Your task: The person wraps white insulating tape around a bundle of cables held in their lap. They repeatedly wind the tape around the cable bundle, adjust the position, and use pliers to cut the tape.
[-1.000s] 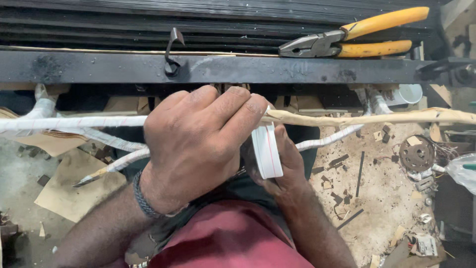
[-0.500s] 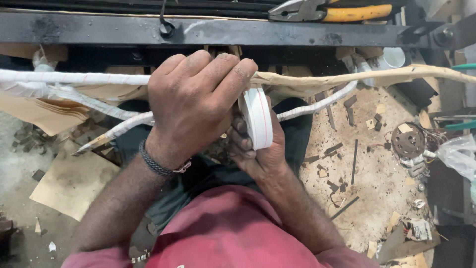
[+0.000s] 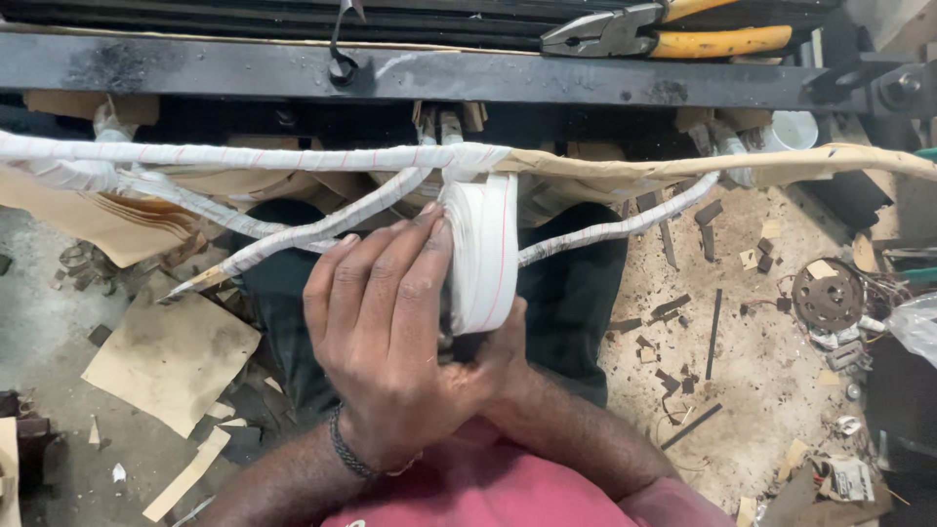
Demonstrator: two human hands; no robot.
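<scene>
- A roll of white cloth tape (image 3: pixel 483 252) with a thin red line along its band stands on edge at the middle of the view, just under a long wrapped bar (image 3: pixel 244 156); the tape's free end runs up onto the bar.
- The left hand (image 3: pixel 390 342) lies over the roll's left face, fingers stretched and pressed flat on it, thumb tucked under; its grip is closed around the roll.
- The right hand (image 3: pixel 503 356) is mostly hidden behind the left hand and the roll; only its heel and thumb side show at the roll's lower edge, touching it. How far its fingers close I cannot tell.
- The bar is bound in white tape with red spiral lines on its left half; its right half is bare tan paper (image 3: pixel 742 166), smooth and creased.
- Two thinner taped leads (image 3: pixel 293 234) branch off below the bar, one to each side.
- Above lies a dark steel beam (image 3: pixel 195 68), scuffed; pliers with yellow handles (image 3: pixel 673 29) rest beyond it.
- Brown card scraps (image 3: pixel 171 356) and dark offcuts litter the dusty floor (image 3: pixel 761 390).
- A braided band circles the left wrist.
</scene>
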